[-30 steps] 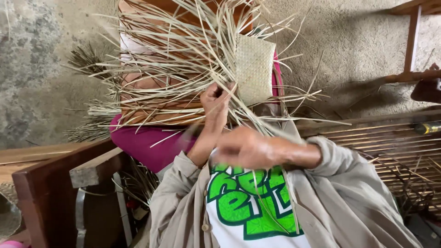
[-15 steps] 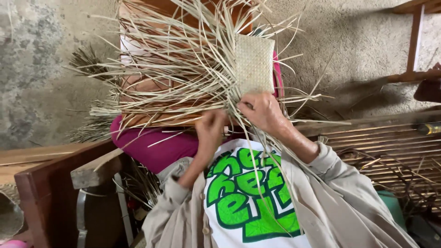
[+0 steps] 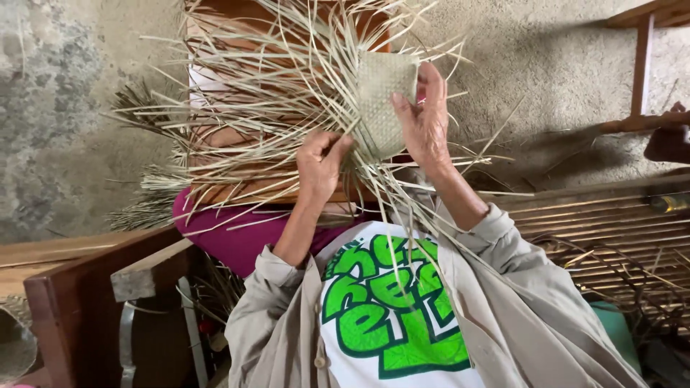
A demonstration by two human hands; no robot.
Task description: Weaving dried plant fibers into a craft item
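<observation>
Left hand (image 3: 320,159) grip pinching loose straw strips (image 3: 251,108); right hand (image 3: 425,118) raised, fingers clasping woven panel (image 3: 379,100) edge.

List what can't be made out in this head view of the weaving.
- Left hand fingertips: buried among loose straw strips; exact strip pinched unclear.
- Woven panel: its right edge is covered by the right hand.
- Board under the strips: mostly hidden by them.
- Yellow object: at the right edge, blurred, unidentifiable.
- Round woven item: cut off at the left edge.
</observation>
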